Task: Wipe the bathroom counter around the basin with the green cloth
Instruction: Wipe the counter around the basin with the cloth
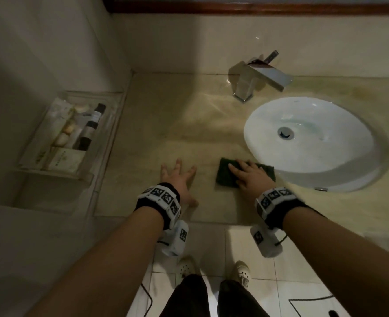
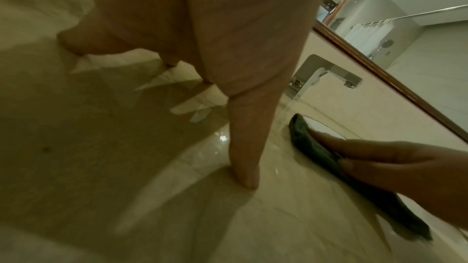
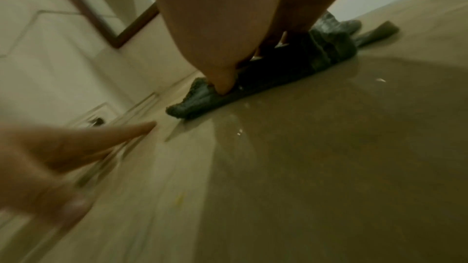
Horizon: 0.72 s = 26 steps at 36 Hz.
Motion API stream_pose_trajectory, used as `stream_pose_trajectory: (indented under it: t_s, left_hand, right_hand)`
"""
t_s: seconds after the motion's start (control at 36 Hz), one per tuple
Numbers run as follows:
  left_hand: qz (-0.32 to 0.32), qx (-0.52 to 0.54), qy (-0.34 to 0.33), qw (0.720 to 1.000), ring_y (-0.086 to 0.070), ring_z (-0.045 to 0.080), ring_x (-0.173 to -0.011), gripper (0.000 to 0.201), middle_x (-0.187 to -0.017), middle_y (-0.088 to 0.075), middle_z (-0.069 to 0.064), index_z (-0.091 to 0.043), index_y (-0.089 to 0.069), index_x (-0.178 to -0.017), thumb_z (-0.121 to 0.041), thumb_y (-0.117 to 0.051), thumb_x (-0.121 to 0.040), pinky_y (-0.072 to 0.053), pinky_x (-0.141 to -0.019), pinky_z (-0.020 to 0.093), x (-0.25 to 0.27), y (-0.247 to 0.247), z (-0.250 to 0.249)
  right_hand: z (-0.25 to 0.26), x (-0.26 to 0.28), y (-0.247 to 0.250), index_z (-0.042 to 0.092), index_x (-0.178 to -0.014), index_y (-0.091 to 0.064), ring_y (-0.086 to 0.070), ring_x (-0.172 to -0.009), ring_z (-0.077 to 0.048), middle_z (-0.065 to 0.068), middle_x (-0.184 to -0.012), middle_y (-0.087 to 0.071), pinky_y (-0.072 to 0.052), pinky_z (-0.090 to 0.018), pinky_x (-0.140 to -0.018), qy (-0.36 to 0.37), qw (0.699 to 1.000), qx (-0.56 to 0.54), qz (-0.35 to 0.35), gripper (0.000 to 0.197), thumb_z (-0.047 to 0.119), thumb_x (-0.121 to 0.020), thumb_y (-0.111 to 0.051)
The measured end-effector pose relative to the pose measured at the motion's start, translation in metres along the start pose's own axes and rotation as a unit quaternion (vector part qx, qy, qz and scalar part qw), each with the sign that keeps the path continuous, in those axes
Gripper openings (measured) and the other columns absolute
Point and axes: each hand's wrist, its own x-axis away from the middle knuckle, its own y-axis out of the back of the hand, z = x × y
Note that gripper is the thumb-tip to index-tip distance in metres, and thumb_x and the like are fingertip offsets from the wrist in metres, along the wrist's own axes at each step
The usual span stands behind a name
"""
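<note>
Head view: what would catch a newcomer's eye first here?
The oval white basin set in the glossy beige stone counter, under a square chrome tap. Just left of it, the right hand presses a dark green cloth flat; the left hand rests spread on bare counter.

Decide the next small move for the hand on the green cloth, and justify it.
Probably slide the green cloth left along the counter: the right hand presses it flat beside the basin, and the left hand rests spread on bare counter.
</note>
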Motion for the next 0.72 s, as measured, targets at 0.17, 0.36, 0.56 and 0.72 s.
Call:
stream_pose_trajectory:
  t_s: [0.17, 0.36, 0.56, 0.72]
  left_hand:
    - [0.006, 0.001, 0.007, 1.0, 0.026, 0.042, -0.142, 0.11, -0.158, 0.027, -0.008, -0.052, 0.002, -0.149, -0.05, -0.078, -0.074, -0.015, -0.117, 0.057, 0.002, 0.001, -0.002]
    - [0.004, 0.007, 0.002, 1.0, 0.026, 0.043, -0.141, 0.11, -0.159, 0.026, -0.007, -0.051, 0.001, -0.15, -0.05, -0.078, -0.074, -0.014, -0.117, 0.057, 0.003, 0.001, -0.002]
    - [-0.013, 0.018, 0.0, 1.0, 0.024, 0.041, -0.143, 0.107, -0.159, 0.024, -0.008, -0.05, -0.001, -0.15, -0.046, -0.078, -0.076, -0.013, -0.118, 0.057, 0.007, 0.0, -0.003]
    - [-0.013, -0.009, 0.004, 1.0, 0.019, 0.043, -0.144, 0.109, -0.16, 0.022, -0.005, -0.047, 0.0, -0.151, -0.051, -0.077, -0.074, -0.013, -0.117, 0.058, 0.007, 0.002, -0.006]
  right_hand:
    - [-0.005, -0.022, 0.021, 0.034, -0.153, -0.011, -0.002, -0.147, -0.032, -0.002, -0.162, -0.002, -0.012, -0.052, -0.116, -0.05, 0.998, -0.025, 0.001, 0.055, 0.029, -0.103, -0.035]
    - [0.01, -0.011, 0.008, 0.035, -0.153, -0.009, -0.002, -0.147, -0.033, -0.002, -0.162, -0.001, -0.008, -0.051, -0.118, -0.028, 1.0, 0.004, -0.014, 0.054, 0.029, -0.104, -0.031]
    - [0.038, 0.038, -0.02, 0.039, -0.152, -0.005, 0.005, -0.148, -0.031, 0.003, -0.162, 0.006, -0.002, -0.05, -0.118, 0.051, 0.998, 0.022, 0.035, 0.054, 0.031, -0.104, -0.029]
    - [0.028, 0.068, -0.039, 0.042, -0.152, -0.008, 0.007, -0.148, -0.027, 0.007, -0.162, 0.005, 0.003, -0.047, -0.118, 0.089, 0.995, 0.025, 0.032, 0.052, 0.032, -0.104, -0.028]
